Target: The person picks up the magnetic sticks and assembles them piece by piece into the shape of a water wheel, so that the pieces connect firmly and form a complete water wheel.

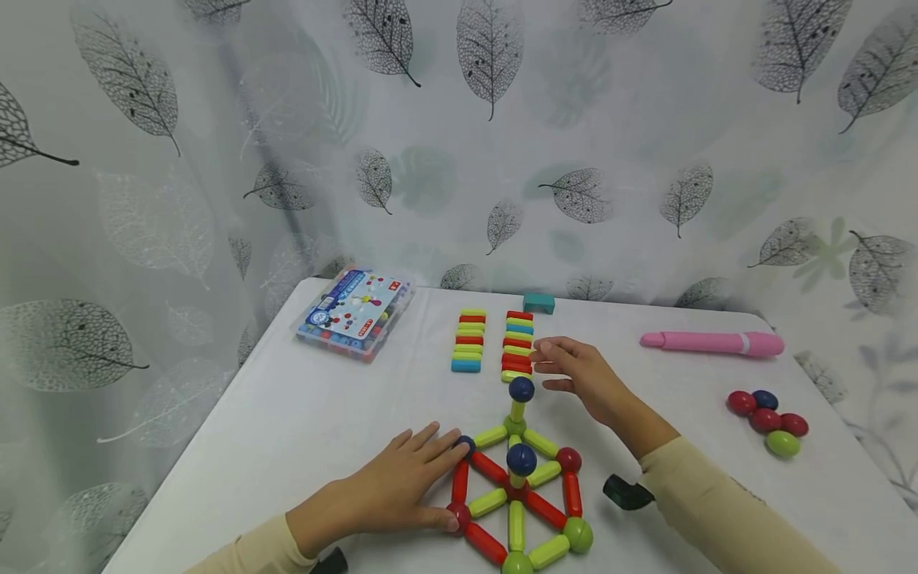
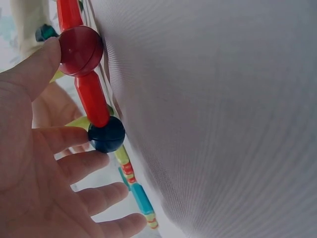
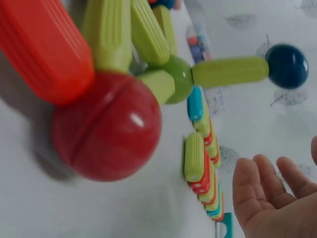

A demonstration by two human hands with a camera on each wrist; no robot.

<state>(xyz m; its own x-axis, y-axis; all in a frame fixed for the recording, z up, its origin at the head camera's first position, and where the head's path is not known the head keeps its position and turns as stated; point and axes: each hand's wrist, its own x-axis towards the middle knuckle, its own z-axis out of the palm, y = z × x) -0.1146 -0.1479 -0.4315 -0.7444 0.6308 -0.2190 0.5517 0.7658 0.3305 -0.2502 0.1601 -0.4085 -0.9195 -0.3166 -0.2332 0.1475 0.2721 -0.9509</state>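
A flat frame of red and green magnetic sticks with balls at the joints (image 1: 518, 494) lies at the table's near edge. A green post topped by a dark blue ball (image 1: 521, 389) rises from it. My left hand (image 1: 419, 478) lies flat beside the frame. Its thumb touches a red ball (image 2: 80, 49), and a straight finger reaches the dark blue ball (image 2: 106, 134) at the other end of a red stick (image 2: 91, 99). My right hand (image 1: 555, 367) hovers with relaxed fingers, holding nothing, right beside the right-hand row of loose sticks (image 1: 518, 347). The red ball (image 3: 106, 131) nearest the wrist camera fills the right wrist view.
A second row of sticks (image 1: 469, 339) lies left of the first. A teal block (image 1: 539, 303) sits behind them. The clear toy box (image 1: 356, 312) is at the back left, a pink pen (image 1: 710, 343) at the right, and several loose balls (image 1: 767, 418) near the right edge.
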